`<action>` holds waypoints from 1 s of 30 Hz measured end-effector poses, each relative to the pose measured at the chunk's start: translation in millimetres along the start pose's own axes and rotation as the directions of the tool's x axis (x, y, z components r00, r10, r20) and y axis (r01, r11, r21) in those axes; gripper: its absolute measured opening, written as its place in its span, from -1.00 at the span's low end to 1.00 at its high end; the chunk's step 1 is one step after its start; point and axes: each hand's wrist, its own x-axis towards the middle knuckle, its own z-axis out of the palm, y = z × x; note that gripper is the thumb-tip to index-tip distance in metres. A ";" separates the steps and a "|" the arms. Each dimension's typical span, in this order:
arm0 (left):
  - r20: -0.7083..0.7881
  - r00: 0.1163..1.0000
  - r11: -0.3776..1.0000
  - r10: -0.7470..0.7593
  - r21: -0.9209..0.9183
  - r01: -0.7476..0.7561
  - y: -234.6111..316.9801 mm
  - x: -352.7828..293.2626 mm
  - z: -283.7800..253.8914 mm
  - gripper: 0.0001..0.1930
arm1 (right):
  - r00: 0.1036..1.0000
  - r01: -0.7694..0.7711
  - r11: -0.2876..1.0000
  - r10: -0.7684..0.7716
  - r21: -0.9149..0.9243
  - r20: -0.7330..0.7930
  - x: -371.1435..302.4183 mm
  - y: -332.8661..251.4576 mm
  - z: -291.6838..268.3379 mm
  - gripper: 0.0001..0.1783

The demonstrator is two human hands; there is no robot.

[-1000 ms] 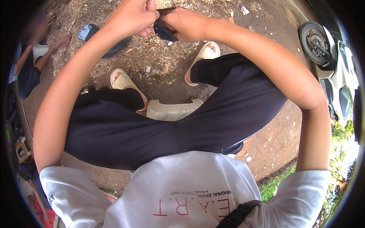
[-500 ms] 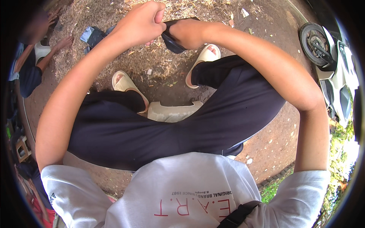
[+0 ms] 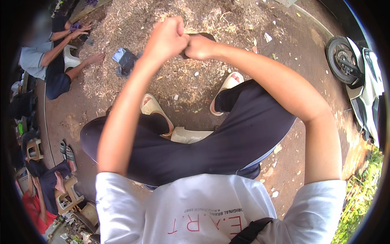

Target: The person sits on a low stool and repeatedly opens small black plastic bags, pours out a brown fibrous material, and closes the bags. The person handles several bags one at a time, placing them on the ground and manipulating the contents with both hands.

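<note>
Out in front of me, both my hands are closed and meet over the straw-strewn ground. My right hand grips a limp black plastic bag, most of which is hidden behind the fingers. Pressed against its knuckles is my left hand, curled into a fist; whatever is inside that fist is hidden. On the straw to the left lies a dark bundle with a light blue part.
My sandals flank a pale low stool. A seated person works at the upper left, and another in red sits at the lower left near wooden stools. A white motorcycle stands at right.
The view has shifted, so more of the people at left shows. My hands appear lower and closer together. Less of the black bag shows now.
</note>
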 end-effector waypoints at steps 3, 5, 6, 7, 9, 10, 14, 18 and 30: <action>-0.309 0.951 0.998 0.001 0.053 0.016 30.9 -19.2 14.4 -0.84 | 0.989 -0.038 0.999 0.040 0.014 -0.143 -1.4 -5.0 -12.9 -0.54; -0.418 0.894 0.986 -0.161 -0.096 0.133 46.2 -32.3 35.4 -0.84 | 0.972 -0.023 0.998 0.037 0.064 -0.230 8.4 17.3 -15.6 -0.56; -0.459 0.853 0.967 -0.248 -0.171 0.189 50.5 -40.3 44.4 -0.84 | 0.974 -0.003 1.000 0.001 -0.009 -0.228 5.9 21.2 -16.5 -0.57; -0.491 0.820 0.949 -0.293 -0.253 0.188 54.2 -52.1 49.7 -0.87 | 0.974 0.027 0.997 -0.043 -0.074 -0.220 1.2 13.5 -17.2 -0.58; -0.562 0.766 0.933 -0.311 -0.336 0.131 52.9 -55.7 72.9 -0.87 | 0.953 0.109 0.982 -0.147 -0.152 -0.265 -5.9 30.7 -17.5 -0.64; -0.570 0.747 0.916 -0.342 -0.380 0.129 46.9 -58.1 74.0 -0.87 | 0.982 0.086 0.939 -0.136 -0.334 -0.130 -10.9 7.9 -19.9 -0.72; -0.512 0.709 0.682 -0.485 -0.729 -0.060 27.7 -42.1 91.1 -0.79 | 0.993 0.021 0.934 -0.061 -0.356 -0.102 -13.7 21.7 -35.6 -0.71; -0.118 0.676 0.093 -0.728 -0.993 -0.073 -34.9 -26.8 120.3 -0.59 | 0.960 0.199 0.925 -0.250 -0.325 -0.124 13.4 78.6 -35.0 -0.65; 0.425 0.858 -0.731 -0.289 -0.676 0.089 -103.6 -20.5 184.8 -0.40 | 0.937 0.336 0.933 -0.345 0.130 0.053 44.9 93.6 12.8 -0.72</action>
